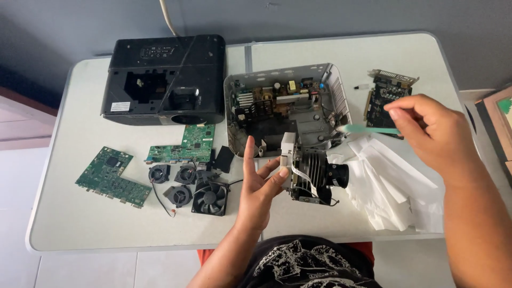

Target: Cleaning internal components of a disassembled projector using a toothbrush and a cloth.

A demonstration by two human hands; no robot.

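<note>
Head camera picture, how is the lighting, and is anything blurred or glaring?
Head view: soft, even daylight on the white table, with only faint shadows; no strong glare, though the black projector cover shows a mild sheen; the right hand with its pale swab looks slightly soft; the left hand and lens assembly are sharp.

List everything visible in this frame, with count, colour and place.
table: 1, white, under everything
projector cover: 1, black, far left
open chassis: 1, grey, centre back
circuit boards: 2, green, left and centre-left
graphics card: 1, black, far right
fans: 4, black, front centre-left
tissues: pile, white, right front
lens assembly: 1, black and silver, centre
swab: 1, pale green
left hand: holds lens assembly
right hand: pinches swab
</note>
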